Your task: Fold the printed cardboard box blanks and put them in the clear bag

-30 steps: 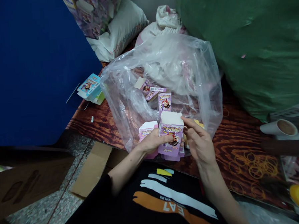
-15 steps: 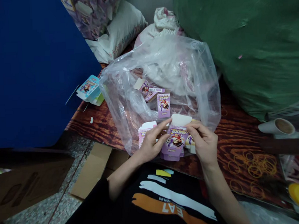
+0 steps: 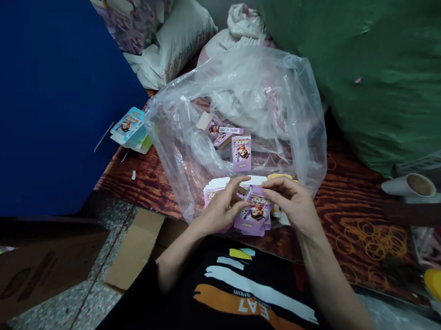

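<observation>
A small purple carton (image 3: pixel 256 213) printed with a cartoon figure is between my hands, just in front of my shirt. My left hand (image 3: pixel 219 205) curls at its left side, thumb close to the front face and index finger arched above the top edge. At the upper right corner my right hand (image 3: pixel 291 195) pinches the carton between thumb and fingers. Pink-and-white flat cartons (image 3: pixel 216 186) lie partly hidden behind my left hand. Yellow cartons (image 3: pixel 278 177) show behind the right one. Another purple carton (image 3: pixel 241 154) rests farther back at a clear plastic bag.
The clear plastic bag (image 3: pixel 300 131) spreads over the wood-grained table (image 3: pixel 140 186). Blue cartons (image 3: pixel 130 128) sit at left. On the right are a paper cup (image 3: pixel 408 185) and several rubber bands (image 3: pixel 376 240). White sacks (image 3: pixel 184 34) and a large green sack (image 3: pixel 367 68) stand behind.
The carton's white top flap stood upright before; now it is folded down at the top. My right hand has shifted slightly left, and my left index finger has arched over the top edge.
</observation>
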`<state>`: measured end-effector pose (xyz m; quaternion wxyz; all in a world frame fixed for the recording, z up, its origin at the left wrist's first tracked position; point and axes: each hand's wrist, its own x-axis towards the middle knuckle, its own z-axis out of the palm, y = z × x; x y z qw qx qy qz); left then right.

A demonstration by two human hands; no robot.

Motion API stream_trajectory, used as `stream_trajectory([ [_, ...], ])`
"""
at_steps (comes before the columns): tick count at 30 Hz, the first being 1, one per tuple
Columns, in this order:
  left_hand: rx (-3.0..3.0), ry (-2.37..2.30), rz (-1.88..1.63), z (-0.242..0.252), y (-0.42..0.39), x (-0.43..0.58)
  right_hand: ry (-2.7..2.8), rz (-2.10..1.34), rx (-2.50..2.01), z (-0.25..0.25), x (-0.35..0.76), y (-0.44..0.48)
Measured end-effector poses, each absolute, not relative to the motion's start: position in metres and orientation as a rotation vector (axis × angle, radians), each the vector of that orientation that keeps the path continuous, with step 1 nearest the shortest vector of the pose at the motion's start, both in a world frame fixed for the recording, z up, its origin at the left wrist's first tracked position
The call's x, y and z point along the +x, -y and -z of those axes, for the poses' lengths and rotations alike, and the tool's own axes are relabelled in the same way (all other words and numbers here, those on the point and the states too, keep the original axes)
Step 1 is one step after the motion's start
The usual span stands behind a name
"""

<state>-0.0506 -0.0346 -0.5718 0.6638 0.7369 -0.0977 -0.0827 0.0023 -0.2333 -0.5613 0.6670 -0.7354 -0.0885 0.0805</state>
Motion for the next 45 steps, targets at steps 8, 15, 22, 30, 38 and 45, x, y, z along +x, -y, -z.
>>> stream_trajectory([
  [8, 1.631, 0.195, 0.243, 0.576, 0.033, -0.051, 0.383, -0.313, -1.673, 0.555, 0.01, 0.246],
  [15, 1.616, 0.29, 0.302, 0.579, 0.032, -0.054, 0.568, -0.272, -1.757, 0.557, -0.009, 0.256],
  [22, 1.711, 0.298, 0.231, 0.57, 0.009, -0.019, 0.451, -0.195, -1.938, 0.569, -0.011, 0.258],
  [30, 1.856, 0.153, -0.386, 0.558, -0.005, 0.03, 0.731, -0.33, -2.672, 0.605, -0.01, 0.23],
  [38, 1.491, 0.248, 0.389, 0.574, 0.029, -0.034, 0.577, 0.016, -1.997, 0.551, -0.005, 0.221],
  [45, 1.242, 0.098, 0.604, 0.577, 0.042, -0.035, 0.334, 0.065, -1.672, 0.54, -0.009, 0.231],
])
